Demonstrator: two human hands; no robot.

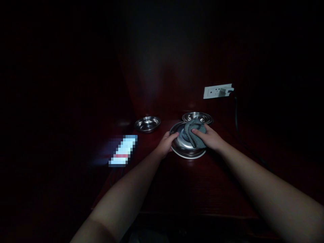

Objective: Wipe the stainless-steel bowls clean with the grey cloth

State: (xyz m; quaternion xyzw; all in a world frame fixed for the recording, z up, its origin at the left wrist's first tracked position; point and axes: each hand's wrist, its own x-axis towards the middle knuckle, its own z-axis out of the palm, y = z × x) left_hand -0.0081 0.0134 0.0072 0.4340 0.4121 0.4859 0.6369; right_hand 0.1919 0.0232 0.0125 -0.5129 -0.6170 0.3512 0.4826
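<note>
My left hand (166, 144) grips the left rim of a shiny metal plate (186, 150), its thumb over the edge. The plate is tilted toward me above the dark red table. In my right hand (209, 136) is a folded grey-green cloth (193, 133), pressed against the plate's inner right side with the thumb on top. Behind the plate, partly covered by it and the cloth, lies a stack of metal plates (197, 115). To the left stands a separate metal dish (147, 125), apart from both hands.
A lit phone (124, 151), its screen blurred out, lies at the table's left with a cable below it. On the back wall is a white socket (214, 91) with a plug, and its dark cable (236, 114) hangs down at the right. The surroundings are very dark.
</note>
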